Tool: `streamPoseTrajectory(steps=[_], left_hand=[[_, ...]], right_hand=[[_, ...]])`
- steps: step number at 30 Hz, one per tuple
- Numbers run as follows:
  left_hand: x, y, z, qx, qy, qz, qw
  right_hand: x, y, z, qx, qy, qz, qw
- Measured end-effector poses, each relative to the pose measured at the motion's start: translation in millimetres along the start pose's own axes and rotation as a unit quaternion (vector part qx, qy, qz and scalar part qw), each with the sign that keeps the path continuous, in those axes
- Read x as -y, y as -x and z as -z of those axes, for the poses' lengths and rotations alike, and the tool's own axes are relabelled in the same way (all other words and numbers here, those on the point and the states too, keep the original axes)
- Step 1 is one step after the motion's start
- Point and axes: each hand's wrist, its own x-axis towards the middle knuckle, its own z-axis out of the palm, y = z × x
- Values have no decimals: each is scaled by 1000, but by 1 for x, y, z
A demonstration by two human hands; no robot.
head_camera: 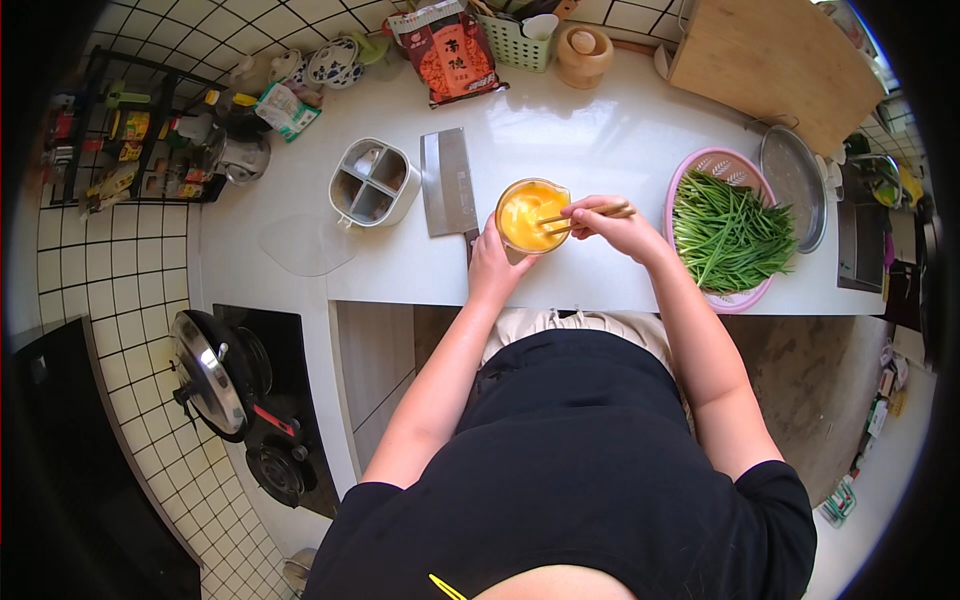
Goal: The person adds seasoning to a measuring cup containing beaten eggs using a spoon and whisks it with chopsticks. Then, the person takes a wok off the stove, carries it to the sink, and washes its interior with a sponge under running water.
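My left hand (496, 262) grips the side of a clear glass bowl (501, 238) that stands on the white counter. Yellow beaten egg (521, 214) fills much of the bowl. A pair of wooden chopsticks (611, 212) is in my right hand (611, 229), with the tips dipped in the egg. Left of the bowl lies a cleaver (448, 184), its handle partly hidden behind my left hand. A pink plastic basket (677, 176) heaped with green chives or similar greens (731, 232) stands to the right, beside my right forearm.
A four-part seasoning box (375, 182) stands left of the cleaver. Behind are a red snack bag (450, 56), a wooden mortar (584, 60) and a green utensil holder (517, 45). A metal tray (814, 217) and wooden board (776, 75) are at right; a lidded wok (214, 375) sits on the stove at left.
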Motion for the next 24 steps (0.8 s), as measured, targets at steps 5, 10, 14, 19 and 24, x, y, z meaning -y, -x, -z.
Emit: streamPoseTrajectory(steps=[5, 10, 14, 19, 24], left_hand=[[-3, -2, 1, -5, -5, -10, 1000], [-1, 0, 0, 1, -5, 1, 1000], [0, 0, 0, 3, -5, 4, 1000], [0, 0, -1, -7, -10, -7, 1000], [1, -1, 1, -5, -1, -8, 1000]], right_hand=[[-16, -3, 0, -52, 9, 44, 998], [-5, -5, 6, -87, -80, 4, 993], [-7, 2, -2, -3, 18, 25, 1000], [-10, -4, 1, -94, -43, 45, 994], [-5, -6, 6, -42, -26, 18, 999]])
